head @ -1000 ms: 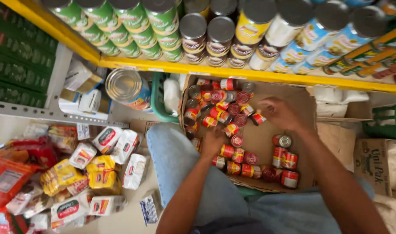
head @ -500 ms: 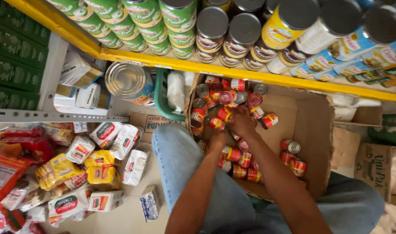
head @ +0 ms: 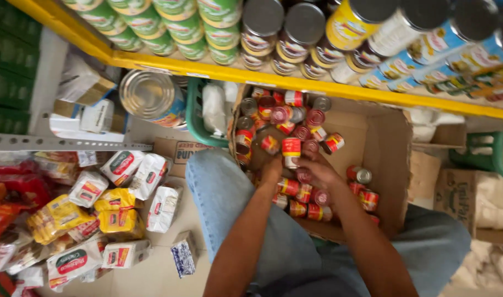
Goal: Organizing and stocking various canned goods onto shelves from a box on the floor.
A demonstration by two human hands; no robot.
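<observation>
Inside the cardboard box (head: 383, 143), both hands closed on small red cans: left hand (head: 273, 165), right hand (head: 317, 170) gripping one can (head: 291, 149). Loosely heaped cans (head: 284, 113) could topple if jostled.

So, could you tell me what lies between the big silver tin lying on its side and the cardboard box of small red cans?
In the head view, a green plastic basket holding a white bag sits between the big silver tin and the cardboard box.

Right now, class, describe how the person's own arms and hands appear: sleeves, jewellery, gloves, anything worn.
Both forearms are bare, with no sleeves in view. The left hand and right hand wear no gloves; no watch, bracelet or ring shows. Below them, the legs are in light blue jeans.
</observation>
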